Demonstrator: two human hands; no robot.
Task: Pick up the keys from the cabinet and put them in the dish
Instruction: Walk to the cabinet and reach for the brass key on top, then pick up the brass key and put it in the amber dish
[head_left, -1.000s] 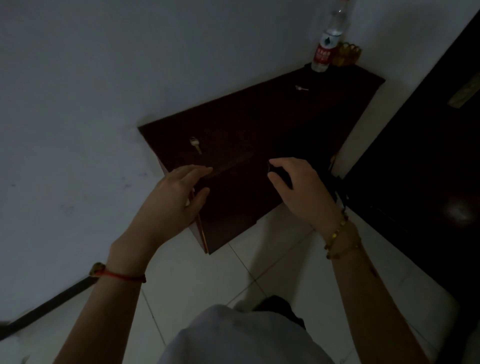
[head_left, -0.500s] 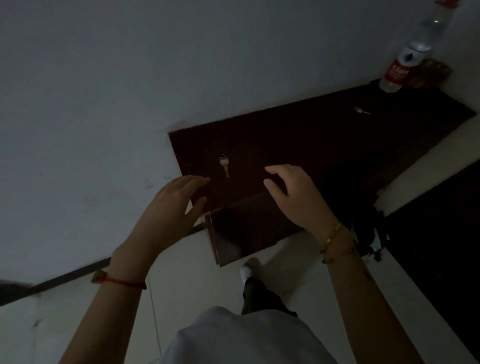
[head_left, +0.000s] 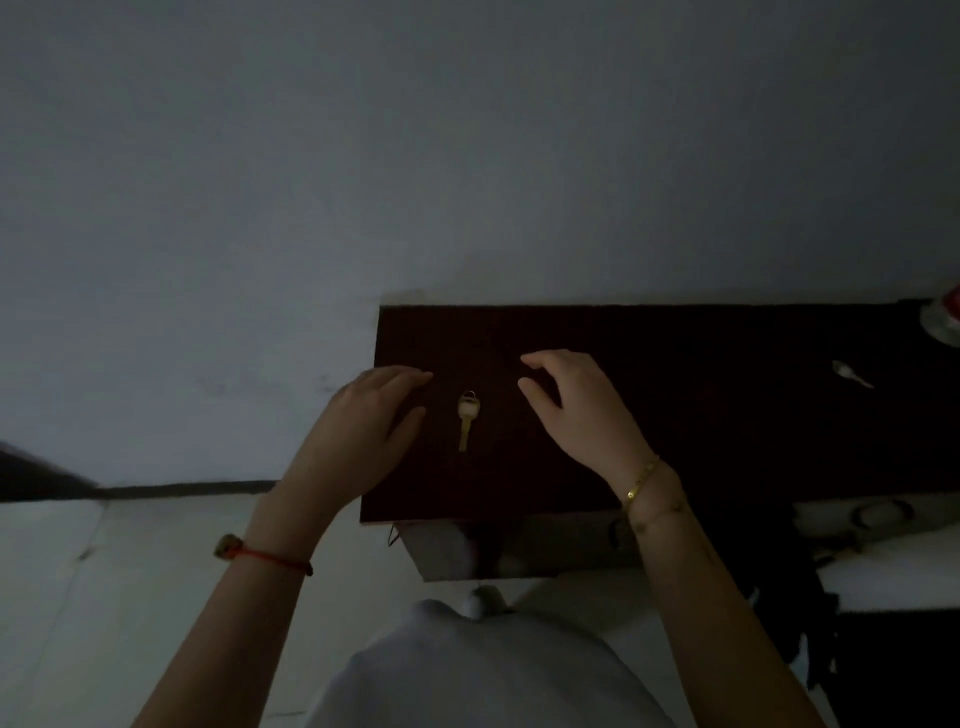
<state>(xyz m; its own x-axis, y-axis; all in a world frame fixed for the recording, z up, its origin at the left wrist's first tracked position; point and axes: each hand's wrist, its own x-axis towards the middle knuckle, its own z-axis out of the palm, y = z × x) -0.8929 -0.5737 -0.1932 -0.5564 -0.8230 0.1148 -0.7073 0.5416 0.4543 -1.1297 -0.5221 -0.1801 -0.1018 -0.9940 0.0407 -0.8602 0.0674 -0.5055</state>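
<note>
— Where is the person standing in all this?

— Right at the cabinet, looking straight down on its dark top. A gold key is lying flat there, near the left end, its ringed head toward the wall and its blade toward the person.

— And the hands?

— They are bracketing it. The left hand is hovering just beside the key on one side, the right hand on the other, neither one touching it. Both are empty, with fingers spread apart and loosely curled — the shape of a hand getting ready to pinch something thin off a flat surface.

— So nothing is being lifted yet?

— Not yet. It looks like the reach stage, and either hand is placed to close on the key.

— Is that the only key?

— No. A second, silver key is lying well apart, toward the right end, near a bottle that is cut off by the frame edge.

— And the dish?

— It is not showing in this view, so where the keys are going cannot be told. Judging by the layout, the near key is probably coming first simply because it is sitting between the hands.
</note>
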